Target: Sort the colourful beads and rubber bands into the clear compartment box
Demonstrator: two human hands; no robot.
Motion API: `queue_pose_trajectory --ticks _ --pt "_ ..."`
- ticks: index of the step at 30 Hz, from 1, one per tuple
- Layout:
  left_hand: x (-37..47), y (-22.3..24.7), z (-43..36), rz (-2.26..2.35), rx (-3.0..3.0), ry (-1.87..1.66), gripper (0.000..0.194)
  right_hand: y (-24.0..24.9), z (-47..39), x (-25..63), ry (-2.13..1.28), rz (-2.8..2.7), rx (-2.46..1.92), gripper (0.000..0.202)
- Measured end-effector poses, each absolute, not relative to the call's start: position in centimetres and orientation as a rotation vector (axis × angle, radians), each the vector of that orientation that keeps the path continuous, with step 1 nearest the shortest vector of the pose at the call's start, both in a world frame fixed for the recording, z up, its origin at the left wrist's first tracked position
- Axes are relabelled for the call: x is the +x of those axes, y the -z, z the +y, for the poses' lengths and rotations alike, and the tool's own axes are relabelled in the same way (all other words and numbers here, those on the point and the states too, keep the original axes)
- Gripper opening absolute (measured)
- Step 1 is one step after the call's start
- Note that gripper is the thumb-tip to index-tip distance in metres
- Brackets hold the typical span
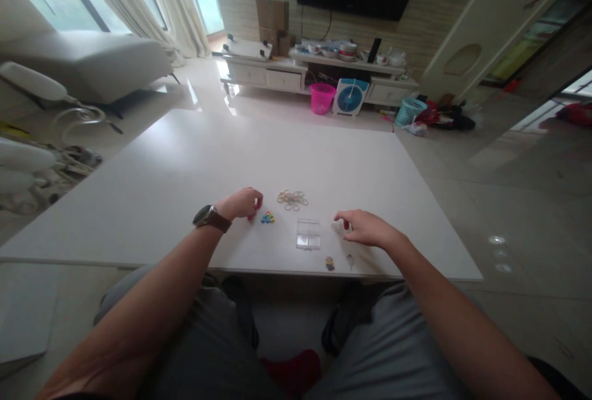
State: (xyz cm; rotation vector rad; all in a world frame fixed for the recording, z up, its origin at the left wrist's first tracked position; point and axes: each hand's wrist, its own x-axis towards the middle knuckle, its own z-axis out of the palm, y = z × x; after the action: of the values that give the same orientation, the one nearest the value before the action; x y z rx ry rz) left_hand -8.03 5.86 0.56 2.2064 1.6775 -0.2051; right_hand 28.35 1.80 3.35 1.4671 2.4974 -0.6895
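From where I stand, I see two bare forearms, the left forearm and the right forearm, which reach forward and come inward, one from each side. The bare left hand has the palm turned down and the fingers bent to below; if the fingertips press together, I cannot tell. Its wrist carries a round, dark-faced watch with brown strap. The bare right hand points inward, fingers half curled, with a gap between forefinger and thumb. The two hands are well apart from each other.
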Motion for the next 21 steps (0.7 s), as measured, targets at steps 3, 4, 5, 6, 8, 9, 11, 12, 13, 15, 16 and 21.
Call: queue_pose_trajectory --ticks 3,4,5,6,8,9,11,12,13,15,16,21 --pt "-7.7 -1.2 6.0 1.706 2.167 0.256 0.025 -3.2 1.9 28.4 0.709 2.502 1.459 0.046" --pt "-7.6 -1.4 6.0 1.712 2.146 0.277 0.027 -3.2 2.0 28.4 0.718 2.505 1.451 0.046" --pt "-7.6 -1.5 6.0 1.715 2.122 0.296 0.028 -3.1 2.1 28.4 0.728 2.507 1.442 0.046" --pt "-7.6 -1.6 6.0 1.716 2.099 0.315 0.030 -3.1 2.2 28.5 0.737 2.511 1.432 0.046" --pt "-7.8 -1.7 6.0 1.705 2.080 0.334 0.034 -3.1 2.2 28.5 0.746 2.516 1.423 0.046" --pt "-8.0 -1.6 6.0 1.697 2.084 0.330 0.038 -3.1 2.2 28.5 0.747 2.515 1.424 0.046" --pt "-8.4 -1.4 5.9 1.675 2.093 0.309 0.048 -3.1 2.2 28.5 0.751 2.506 1.430 0.048" --pt "-8.6 -1.2 5.8 1.664 2.092 0.302 0.054 -3.2 2.2 28.4 0.754 2.498 1.433 0.049" --pt "-8.8 -1.0 5.8 1.655 2.086 0.298 0.059 -3.2 2.1 28.4 0.758 2.490 1.436 0.050" --pt "-8.9 -0.6 5.6 1.649 2.079 0.295 0.065 -3.3 2.0 28.4 0.767 2.478 1.436 0.050" --pt "-8.9 -0.5 5.5 1.654 2.085 0.290 0.064 -3.3 2.0 28.3 0.770 2.472 1.437 0.050" --pt "-8.4 -0.4 5.4 1.661 2.166 0.260 0.042 -3.2 2.0 28.4 0.778 2.462 1.428 0.049"
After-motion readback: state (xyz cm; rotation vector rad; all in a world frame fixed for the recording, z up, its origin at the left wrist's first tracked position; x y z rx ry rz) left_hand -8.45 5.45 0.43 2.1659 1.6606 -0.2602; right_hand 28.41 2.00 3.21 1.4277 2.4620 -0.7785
